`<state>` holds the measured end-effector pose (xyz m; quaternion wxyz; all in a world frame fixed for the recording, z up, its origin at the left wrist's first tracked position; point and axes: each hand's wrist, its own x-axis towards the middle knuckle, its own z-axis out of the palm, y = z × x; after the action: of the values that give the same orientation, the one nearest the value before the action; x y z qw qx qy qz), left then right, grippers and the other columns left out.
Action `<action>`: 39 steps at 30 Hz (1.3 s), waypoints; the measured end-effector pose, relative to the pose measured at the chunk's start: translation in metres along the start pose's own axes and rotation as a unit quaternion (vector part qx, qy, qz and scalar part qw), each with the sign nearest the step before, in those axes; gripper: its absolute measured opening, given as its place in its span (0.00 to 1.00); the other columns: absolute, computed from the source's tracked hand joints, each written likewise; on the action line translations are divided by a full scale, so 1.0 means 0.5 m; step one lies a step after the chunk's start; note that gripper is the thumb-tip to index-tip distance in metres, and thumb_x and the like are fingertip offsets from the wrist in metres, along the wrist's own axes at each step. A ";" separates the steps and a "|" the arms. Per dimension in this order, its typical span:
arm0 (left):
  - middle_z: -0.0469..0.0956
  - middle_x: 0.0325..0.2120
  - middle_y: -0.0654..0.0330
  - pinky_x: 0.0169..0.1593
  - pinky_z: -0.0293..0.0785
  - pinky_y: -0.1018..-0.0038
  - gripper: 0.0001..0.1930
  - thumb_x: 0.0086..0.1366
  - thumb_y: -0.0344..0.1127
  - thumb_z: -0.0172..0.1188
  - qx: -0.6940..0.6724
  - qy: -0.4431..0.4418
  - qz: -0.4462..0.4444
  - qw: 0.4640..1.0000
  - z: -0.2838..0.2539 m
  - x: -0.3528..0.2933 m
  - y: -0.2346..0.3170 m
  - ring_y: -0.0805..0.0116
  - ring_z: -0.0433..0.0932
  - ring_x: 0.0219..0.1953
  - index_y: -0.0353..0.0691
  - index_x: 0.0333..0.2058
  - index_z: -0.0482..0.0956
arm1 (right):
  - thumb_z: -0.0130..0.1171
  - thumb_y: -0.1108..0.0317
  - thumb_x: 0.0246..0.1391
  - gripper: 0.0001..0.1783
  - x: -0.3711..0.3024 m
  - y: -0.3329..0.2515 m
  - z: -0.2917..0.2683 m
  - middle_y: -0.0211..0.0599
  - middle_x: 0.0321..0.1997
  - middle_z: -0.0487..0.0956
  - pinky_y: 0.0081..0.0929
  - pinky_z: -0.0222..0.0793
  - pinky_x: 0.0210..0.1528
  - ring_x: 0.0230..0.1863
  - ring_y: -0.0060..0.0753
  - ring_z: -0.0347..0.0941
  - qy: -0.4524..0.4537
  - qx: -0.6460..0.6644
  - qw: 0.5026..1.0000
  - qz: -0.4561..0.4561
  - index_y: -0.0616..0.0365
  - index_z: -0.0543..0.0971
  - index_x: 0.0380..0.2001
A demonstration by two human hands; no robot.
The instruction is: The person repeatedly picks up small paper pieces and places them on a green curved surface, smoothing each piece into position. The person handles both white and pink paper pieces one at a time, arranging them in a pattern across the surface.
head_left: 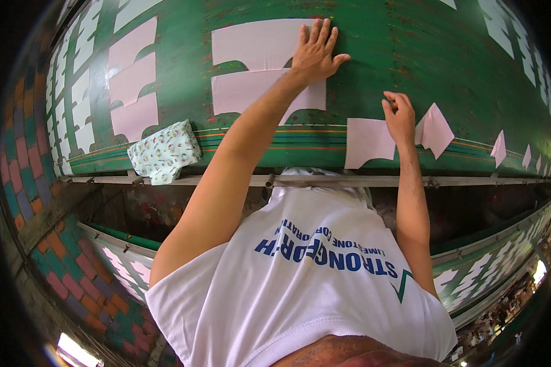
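Note:
A wide green surface [410, 55] carries flat pink cut-out pieces. My left hand [315, 52] lies flat with fingers spread on the right edge of a large pink piece [257, 43], just above a second pink piece [245, 90]. Lower and to the right, my right hand [399, 116] pinches the fold between a flat pink piece [367, 142] and a lifted, folded pink flap [436, 129] at the surface's near edge. My white printed shirt [312, 287] fills the lower middle of the view.
A small patterned cloth bundle [165, 151] sits at the near edge, left of my arm. More pink pieces [133, 85] and white pieces [82, 92] lie to the left, small pink ones [499, 147] to the right. A metal rail [349, 181] runs below the edge.

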<state>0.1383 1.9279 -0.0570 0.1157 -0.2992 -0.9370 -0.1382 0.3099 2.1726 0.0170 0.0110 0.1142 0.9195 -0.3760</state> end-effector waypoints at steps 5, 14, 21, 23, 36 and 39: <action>0.51 0.77 0.41 0.77 0.39 0.39 0.42 0.76 0.69 0.42 -0.051 0.002 0.001 0.999 -0.003 0.006 -0.001 0.42 0.45 0.79 0.43 0.75 0.58 | 0.68 0.69 0.58 0.07 -0.063 0.077 -0.055 0.40 0.39 0.79 0.39 0.74 0.46 0.42 0.44 0.78 -0.028 -0.024 0.997 -0.073 0.58 0.82 0.38; 0.71 0.67 0.64 0.70 0.55 0.48 0.13 0.59 0.40 0.75 -0.204 -0.087 0.038 0.974 -0.097 -0.144 0.306 0.49 0.63 0.70 0.53 0.43 0.89 | 0.69 0.71 0.56 0.06 -0.066 0.136 -0.054 0.38 0.40 0.77 0.41 0.74 0.47 0.46 0.47 0.76 -0.017 -0.004 0.982 -0.188 0.58 0.81 0.34; 0.74 0.62 0.68 0.64 0.58 0.52 0.09 0.58 0.29 0.72 -0.173 -0.025 -0.118 0.978 -0.075 -0.191 0.405 0.52 0.65 0.65 0.52 0.36 0.87 | 0.70 0.70 0.53 0.06 -0.066 0.156 -0.051 0.38 0.35 0.78 0.46 0.73 0.42 0.41 0.50 0.76 -0.003 0.021 0.972 -0.235 0.55 0.81 0.31; 0.74 0.61 0.69 0.64 0.58 0.52 0.09 0.58 0.28 0.71 -0.167 -0.021 -0.129 0.977 -0.069 -0.192 0.410 0.52 0.65 0.65 0.52 0.36 0.86 | 0.70 0.70 0.53 0.06 -0.065 0.160 -0.050 0.38 0.34 0.77 0.46 0.72 0.42 0.40 0.50 0.76 -0.001 0.022 0.970 -0.244 0.55 0.81 0.31; 0.80 0.51 0.66 0.63 0.59 0.54 0.09 0.60 0.29 0.67 -0.207 0.038 -0.067 0.975 -0.052 -0.205 0.394 0.55 0.71 0.60 0.49 0.39 0.84 | 0.69 0.74 0.54 0.06 -0.073 0.151 -0.050 0.35 0.39 0.79 0.40 0.73 0.46 0.44 0.44 0.76 -0.001 0.032 0.976 -0.217 0.57 0.83 0.36; 0.81 0.47 0.66 0.63 0.60 0.54 0.09 0.62 0.29 0.65 -0.240 0.026 -0.036 0.970 -0.060 -0.206 0.385 0.56 0.73 0.57 0.49 0.41 0.81 | 0.69 0.75 0.55 0.07 -0.068 0.155 -0.055 0.35 0.40 0.79 0.36 0.73 0.45 0.42 0.40 0.76 -0.026 0.045 0.976 -0.211 0.58 0.83 0.37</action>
<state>0.3383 2.0145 -0.0235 0.0595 -0.2805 -0.8835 -0.3704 0.3617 2.2386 -0.0130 -0.0503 -0.0921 0.9044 -0.4137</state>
